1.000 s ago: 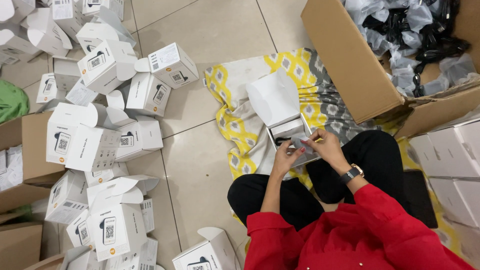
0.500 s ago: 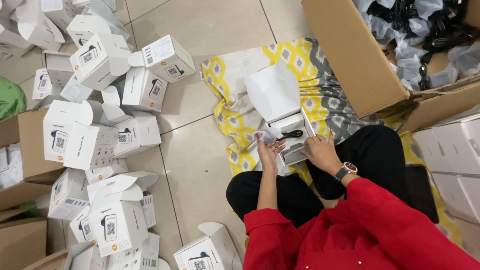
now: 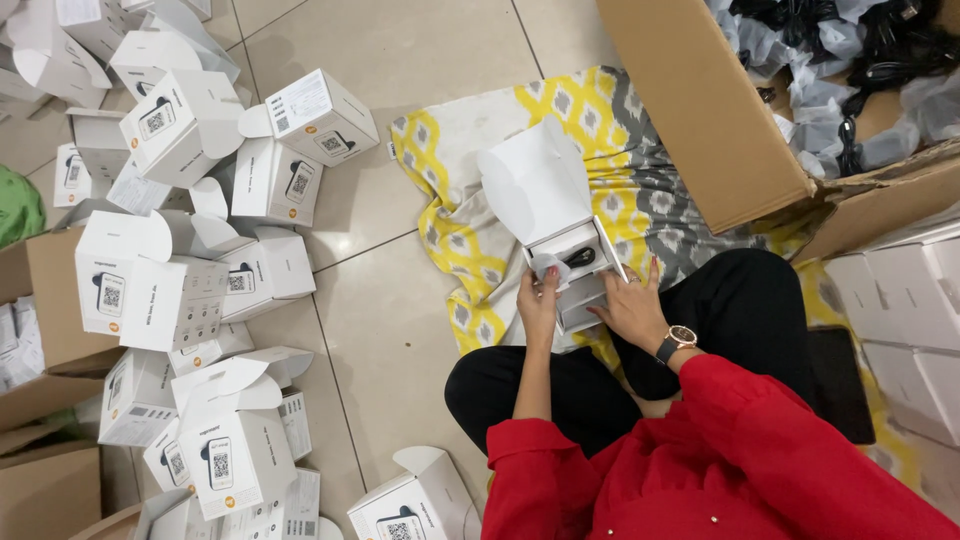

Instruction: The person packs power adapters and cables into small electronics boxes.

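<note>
Left hand (image 3: pixel 540 300) gripping side of open white box (image 3: pixel 575 265) on lap over yellow cloth (image 3: pixel 470 230), right hand (image 3: pixel 630 305) flat w/ fingers spread on its edge, black cable (image 3: pixel 580 257) inside — could tip & spill if grip slips.

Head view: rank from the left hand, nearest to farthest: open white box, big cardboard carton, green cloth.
1. Open white box: touching the left hand, just above it.
2. Big cardboard carton: upper right.
3. Green cloth: far left edge.
</note>
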